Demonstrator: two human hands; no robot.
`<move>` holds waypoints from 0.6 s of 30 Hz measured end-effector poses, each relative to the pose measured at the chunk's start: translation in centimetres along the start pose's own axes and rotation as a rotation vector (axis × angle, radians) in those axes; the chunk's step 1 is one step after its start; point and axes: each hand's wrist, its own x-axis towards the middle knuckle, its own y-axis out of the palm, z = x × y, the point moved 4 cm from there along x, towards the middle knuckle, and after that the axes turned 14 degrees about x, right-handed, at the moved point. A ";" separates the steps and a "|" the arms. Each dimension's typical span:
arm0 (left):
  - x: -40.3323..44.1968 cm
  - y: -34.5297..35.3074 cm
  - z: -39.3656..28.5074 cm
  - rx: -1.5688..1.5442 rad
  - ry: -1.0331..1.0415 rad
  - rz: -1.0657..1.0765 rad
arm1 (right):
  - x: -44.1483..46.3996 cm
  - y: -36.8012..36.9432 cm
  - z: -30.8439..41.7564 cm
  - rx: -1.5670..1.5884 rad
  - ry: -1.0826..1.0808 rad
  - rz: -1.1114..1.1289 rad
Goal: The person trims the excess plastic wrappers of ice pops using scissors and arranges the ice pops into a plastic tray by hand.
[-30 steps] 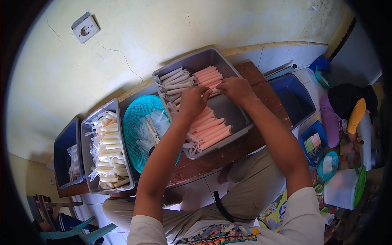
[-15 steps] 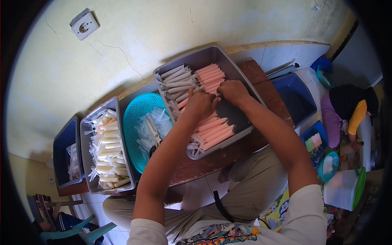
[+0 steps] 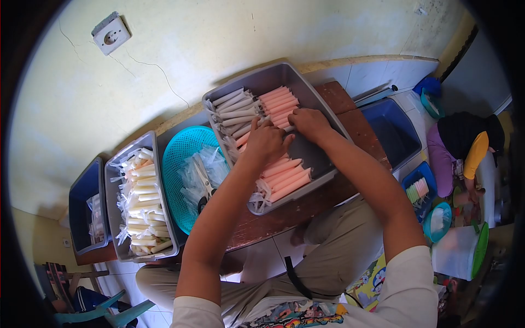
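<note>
Inside the grey tub (image 3: 322, 104) lie rows of plastic-wrapped ice pops: greyish-white ones (image 3: 238, 113) at the far left, pink ones (image 3: 279, 104) beside them, and more pink ones (image 3: 290, 180) nearer me. My left hand (image 3: 268, 141) rests over the middle of the pink rows, fingers apart and thumb stretched to the right; part of the row beneath is hidden. Close beside it, my right hand (image 3: 310, 123) has its fingers curled down around the right end of a pink ice pop, mostly covered by the fingers.
Left of the tub stand a turquoise basket (image 3: 174, 156) with plastic bags (image 3: 191, 186) and scissors (image 3: 203, 177), a tub of cream ice pops (image 3: 145, 213) and a dark blue tub (image 3: 79, 218). A blue bin (image 3: 391, 128) is at right, near a person in yellow sleeves (image 3: 474, 156).
My left thumb has moved away from my right fingers, leaving a small gap between the hands. The view has shifted slightly; the tubs stay in place.
</note>
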 end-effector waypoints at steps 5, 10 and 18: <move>0.1 -0.2 -0.1 0.004 -0.001 0.045 | -0.1 -0.2 0.2 0.035 0.057 -0.014; 0.0 0.2 0.0 0.000 -0.003 0.040 | -0.1 -0.2 0.3 0.024 0.062 -0.010; 0.0 0.2 0.0 0.011 -0.014 0.034 | -0.1 0.0 0.0 0.034 0.077 -0.011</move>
